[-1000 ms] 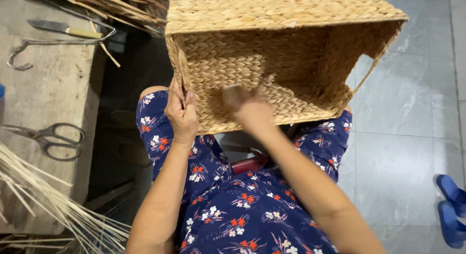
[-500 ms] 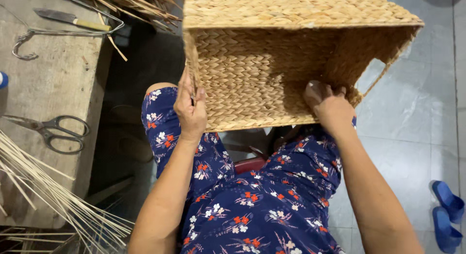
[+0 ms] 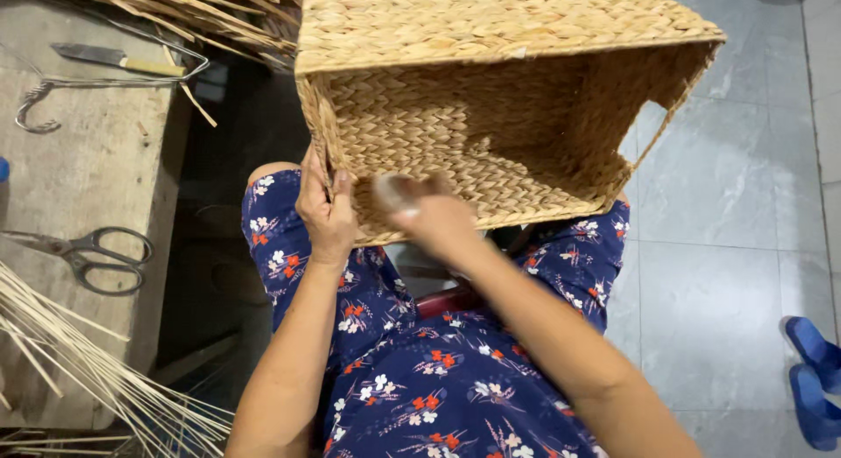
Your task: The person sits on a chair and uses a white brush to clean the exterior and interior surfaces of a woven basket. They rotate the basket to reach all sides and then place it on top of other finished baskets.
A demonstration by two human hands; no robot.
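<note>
**Right hand sweeps back to the near corner of the basket**

The woven basket (image 3: 491, 108) lies tipped on its side across the person's lap, its open mouth facing the camera and its lower rim resting on the knees of the flowered blue dress (image 3: 420, 370). The left hand (image 3: 326, 211) is where it was a second ago: fingers wrapped tight around the near left corner of the rim, thumb on the outside, steadying the whole thing.

The change is in the right hand (image 3: 429, 214). Half a second ago it was out at the far right end of the lower rim; now it is back toward the middle-left, just beside the left hand and over the rim's edge. It is blurred with motion, so I cannot tell whether its fingers are spread, curled or pinching anything; a pale smear at the fingertips could be a fingertip or something small held there. The back-and-forth along the edge suggests, as a judgement, that the rim is being checked or smoothed along its length rather than woven at one spot.

On the wooden bench (image 3: 96, 178) to the left lie scissors (image 3: 88, 257), a knife (image 3: 114, 59), a metal hook (image 3: 53, 103) and a bundle of thin pale reeds (image 3: 79, 362), all untouched. Blue slippers (image 3: 815, 379) sit on the tiled floor (image 3: 727, 248) at far right.
</note>
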